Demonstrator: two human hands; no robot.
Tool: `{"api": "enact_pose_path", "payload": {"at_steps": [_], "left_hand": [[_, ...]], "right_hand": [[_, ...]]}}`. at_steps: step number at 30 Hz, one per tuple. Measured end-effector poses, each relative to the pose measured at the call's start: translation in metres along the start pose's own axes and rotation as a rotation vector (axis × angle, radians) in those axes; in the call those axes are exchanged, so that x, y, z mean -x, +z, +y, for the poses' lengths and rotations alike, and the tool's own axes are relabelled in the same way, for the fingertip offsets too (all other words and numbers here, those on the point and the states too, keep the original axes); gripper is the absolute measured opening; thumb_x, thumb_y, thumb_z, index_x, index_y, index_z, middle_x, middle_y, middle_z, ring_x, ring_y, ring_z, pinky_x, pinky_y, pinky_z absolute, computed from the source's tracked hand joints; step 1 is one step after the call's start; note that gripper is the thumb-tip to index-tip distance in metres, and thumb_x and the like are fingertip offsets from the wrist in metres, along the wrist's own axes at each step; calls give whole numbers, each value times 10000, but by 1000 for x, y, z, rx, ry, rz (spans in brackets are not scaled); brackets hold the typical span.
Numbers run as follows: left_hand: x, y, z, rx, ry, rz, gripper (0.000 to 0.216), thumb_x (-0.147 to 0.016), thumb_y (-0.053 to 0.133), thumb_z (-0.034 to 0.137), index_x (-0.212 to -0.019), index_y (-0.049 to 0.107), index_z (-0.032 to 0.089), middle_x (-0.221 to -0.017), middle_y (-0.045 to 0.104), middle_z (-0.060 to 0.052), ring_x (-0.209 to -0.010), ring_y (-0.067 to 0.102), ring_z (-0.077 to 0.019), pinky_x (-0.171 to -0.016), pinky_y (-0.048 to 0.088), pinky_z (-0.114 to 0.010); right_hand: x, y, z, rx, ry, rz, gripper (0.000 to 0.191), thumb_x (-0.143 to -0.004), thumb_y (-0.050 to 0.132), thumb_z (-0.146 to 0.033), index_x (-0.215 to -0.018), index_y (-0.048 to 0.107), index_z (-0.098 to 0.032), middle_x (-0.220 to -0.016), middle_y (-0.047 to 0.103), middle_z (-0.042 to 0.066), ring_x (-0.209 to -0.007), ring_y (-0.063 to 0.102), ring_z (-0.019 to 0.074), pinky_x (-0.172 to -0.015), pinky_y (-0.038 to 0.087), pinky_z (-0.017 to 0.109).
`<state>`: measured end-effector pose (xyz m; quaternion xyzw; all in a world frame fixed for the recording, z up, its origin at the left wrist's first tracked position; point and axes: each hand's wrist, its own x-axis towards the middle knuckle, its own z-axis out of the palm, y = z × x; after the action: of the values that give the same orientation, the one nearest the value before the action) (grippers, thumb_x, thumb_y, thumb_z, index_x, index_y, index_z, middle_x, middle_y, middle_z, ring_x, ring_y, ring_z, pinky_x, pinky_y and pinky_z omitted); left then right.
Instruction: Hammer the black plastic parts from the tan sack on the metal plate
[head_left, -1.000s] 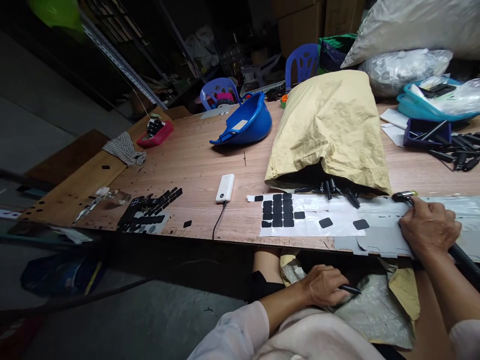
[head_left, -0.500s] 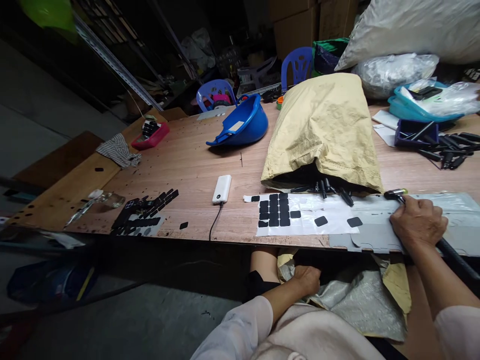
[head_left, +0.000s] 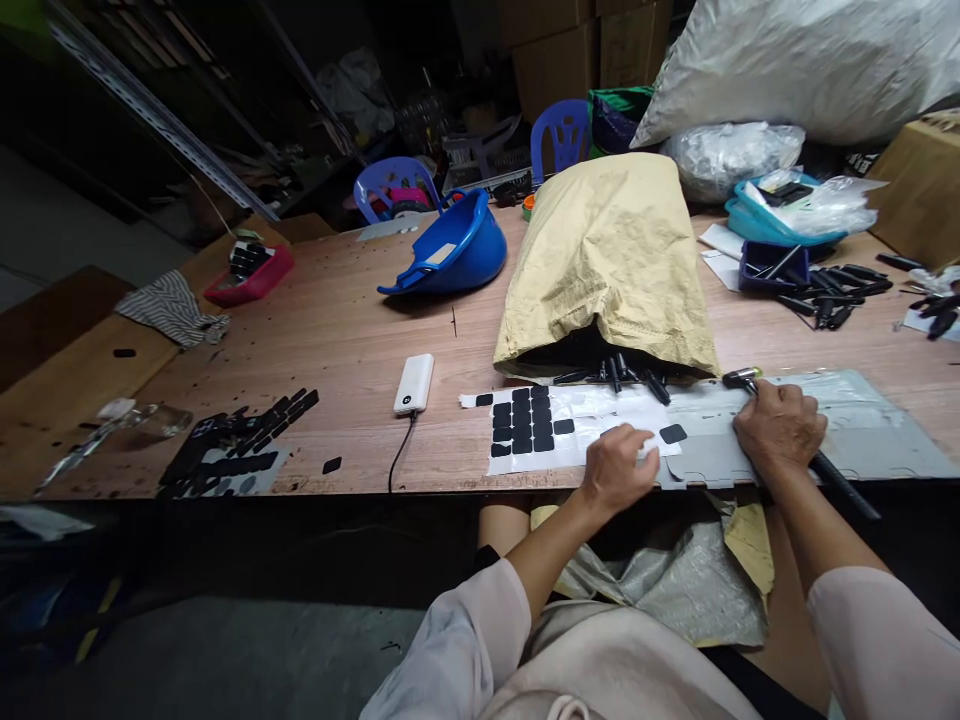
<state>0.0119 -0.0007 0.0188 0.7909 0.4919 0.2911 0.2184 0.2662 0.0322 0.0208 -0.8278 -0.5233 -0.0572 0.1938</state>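
Observation:
My right hand (head_left: 780,425) is wrapped around the black handle of a hammer (head_left: 844,487), its metal head lying at the far side of a grey board (head_left: 847,440). My left hand (head_left: 619,468) is over the front edge of a white backing sheet (head_left: 592,402); its fingers are partly curled, with thumb and forefinger apart and nothing visible between them. Black stickers (head_left: 522,420) sit in rows on the sheet, and a loose one (head_left: 673,433) lies right of my left hand. Behind, black handle-like pieces (head_left: 616,372) spill from the mouth of a tan sack (head_left: 607,250).
A white power bank (head_left: 414,382) with a black cable lies left of the sheet. Farther back are a blue basin (head_left: 457,245) and a red tray (head_left: 251,275). At right stand a purple box (head_left: 772,268) and a teal basin (head_left: 795,225). An open sack (head_left: 667,600) rests on my lap.
My left hand has risen from the lap sack to above the white sheet, and its fingers have loosened. My right hand still grips the hammer. The view has turned slightly right.

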Motion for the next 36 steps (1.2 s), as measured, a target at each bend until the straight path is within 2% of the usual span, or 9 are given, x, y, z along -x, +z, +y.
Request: {"api": "enact_pose_path", "payload": {"at_steps": [3, 6, 10, 13, 18, 25, 28, 32, 36], "left_hand": [[-45, -8, -6, 8, -273, 93, 170, -947, 705, 269, -1105, 750, 224, -1012, 753, -41, -894, 710, -200, -806, 581, -304], [-83, -17, -11, -7, -459, 154, 144, -953, 710, 263, -1087, 716, 211, -1036, 753, -67, -996, 716, -233, -867, 569, -323], [-115, -27, -11, -42, -590, 125, 169, -975, 666, 269, -1129, 706, 211, -1062, 792, -118, -1074, 737, -287, -915, 564, -366], [-125, -30, -9, -95, -605, 65, 224, -946, 696, 323, -1148, 714, 227, -1116, 804, -145, -1075, 752, -333, -912, 574, -415], [-122, -35, -11, -202, -576, 25, 346, -923, 680, 246, -1266, 695, 201, -1212, 777, -173, -1140, 749, -359, -946, 573, -433], [-89, -44, -28, -193, -532, 56, 203, -952, 682, 269, -1141, 735, 218, -1160, 768, -113, -1090, 733, -305, -894, 581, -379], [-62, -39, -30, -153, -356, 76, 206, -953, 692, 257, -1149, 752, 230, -1136, 755, -74, -1043, 721, -254, -892, 577, -342], [-29, -24, -27, -99, 7, -95, 218, -931, 739, 276, -1139, 788, 230, -1056, 754, -55, -1015, 701, -242, -950, 565, -356], [-17, -10, -31, -108, 129, -201, 210, -947, 747, 302, -1131, 812, 226, -1058, 756, -70, -1043, 691, -255, -991, 549, -384]], "right_hand": [[1, -1, -1, 20, 2, 1, 514, -1023, 396, -294, -1332, 741, -71, -1102, 644, 241, -963, 526, 314, -780, 282, 420], [1, 0, -2, 48, -4, 13, 516, -1025, 386, -294, -1327, 744, -78, -1106, 653, 229, -967, 540, 319, -779, 312, 414], [1, 1, -1, 74, -18, 11, 482, -1012, 427, -289, -1306, 742, -72, -1114, 660, 238, -958, 538, 307, -757, 292, 405], [1, 4, 0, 99, -15, 47, 465, -1023, 429, -316, -1279, 743, -89, -1133, 670, 240, -944, 518, 288, -740, 243, 403], [1, 8, 0, 105, -20, 87, 432, -989, 473, -306, -1261, 749, -115, -1128, 663, 233, -941, 496, 290, -738, 237, 401], [0, 6, -2, 114, -10, 71, 473, -1030, 416, -327, -1269, 747, -88, -1144, 670, 241, -936, 495, 279, -738, 215, 403], [0, 6, -2, 104, -10, 69, 429, -983, 477, -283, -1274, 742, -113, -1142, 660, 235, -946, 494, 283, -747, 229, 400], [1, 5, -2, 106, -8, 58, 463, -1021, 424, -324, -1284, 736, -108, -1161, 664, 234, -956, 506, 286, -747, 217, 399], [1, 5, -2, 109, -5, 63, 520, -1069, 353, -378, -1281, 735, -95, -1175, 673, 238, -956, 515, 280, -742, 197, 397]]}}
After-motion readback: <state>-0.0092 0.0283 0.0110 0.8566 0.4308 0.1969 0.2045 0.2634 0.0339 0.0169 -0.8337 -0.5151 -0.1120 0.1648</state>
